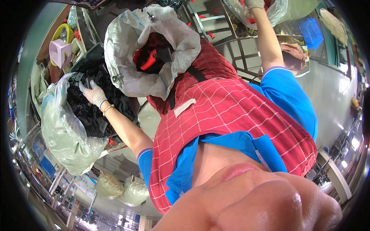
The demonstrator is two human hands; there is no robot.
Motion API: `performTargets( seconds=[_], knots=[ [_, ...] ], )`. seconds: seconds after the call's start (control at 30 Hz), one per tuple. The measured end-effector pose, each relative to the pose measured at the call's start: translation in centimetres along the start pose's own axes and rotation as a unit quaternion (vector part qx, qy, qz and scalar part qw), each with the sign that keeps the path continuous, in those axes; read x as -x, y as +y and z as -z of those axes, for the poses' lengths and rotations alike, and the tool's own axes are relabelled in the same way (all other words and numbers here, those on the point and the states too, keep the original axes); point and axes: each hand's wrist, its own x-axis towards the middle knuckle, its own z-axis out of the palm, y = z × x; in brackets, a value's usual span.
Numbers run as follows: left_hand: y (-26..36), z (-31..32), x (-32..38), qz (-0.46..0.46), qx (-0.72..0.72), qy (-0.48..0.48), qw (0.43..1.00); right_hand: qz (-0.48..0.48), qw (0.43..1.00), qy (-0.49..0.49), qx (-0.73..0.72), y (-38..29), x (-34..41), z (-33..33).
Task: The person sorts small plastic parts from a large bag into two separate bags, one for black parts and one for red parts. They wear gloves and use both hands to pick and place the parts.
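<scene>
My left hand (94, 93), in a pale knit glove with a band at the wrist, is over a heap of black plastic parts (99, 115) at left. A dark part shows between thumb and fingers; whether it is gripped is unclear. My right hand (255, 3), also gloved, reaches over a clear plastic bag (279, 14) with red parts at the top right. Its fingertips are cut off by the picture's edge. Between my arms, at my lap, an open white woven sack (185, 37) holds red parts (149, 60) and black parts (164, 55).
A pink plastic bin (60, 53) and yellow ring-shaped item (69, 31) are at upper left. A blue bin (311, 34) is at upper right, near a brown paper-lined box (293, 56). Several red pieces lie beyond the sack. Two filled sacks (109, 184) stand on the floor, lower left.
</scene>
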Motion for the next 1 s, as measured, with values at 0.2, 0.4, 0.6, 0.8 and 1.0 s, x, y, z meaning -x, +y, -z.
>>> performTargets(
  seconds=[0.2,0.4,0.6,0.8,1.0],
  knots=[
    [14.6,1.1,4.6,0.02,0.635,-0.127,0.762,0.025,0.985,0.001,0.172,6.7,-2.1,-4.1],
    [25.2,2.1,10.3,0.013,0.739,-0.255,0.624,0.057,0.985,0.147,-0.064,8.5,-2.0,-3.8],
    [28.4,-0.5,10.6,0.068,0.729,-0.159,0.662,0.129,0.901,0.012,-0.415,-7.2,4.5,-1.9],
    [28.1,-1.0,9.0,0.038,0.713,-0.263,0.649,0.116,0.665,-0.3,-0.674,-21.0,10.9,0.8],
    [27.5,-3.3,9.5,0.069,0.707,-0.217,0.669,0.126,0.734,-0.267,-0.611,-27.3,12.3,4.3]
  ],
)
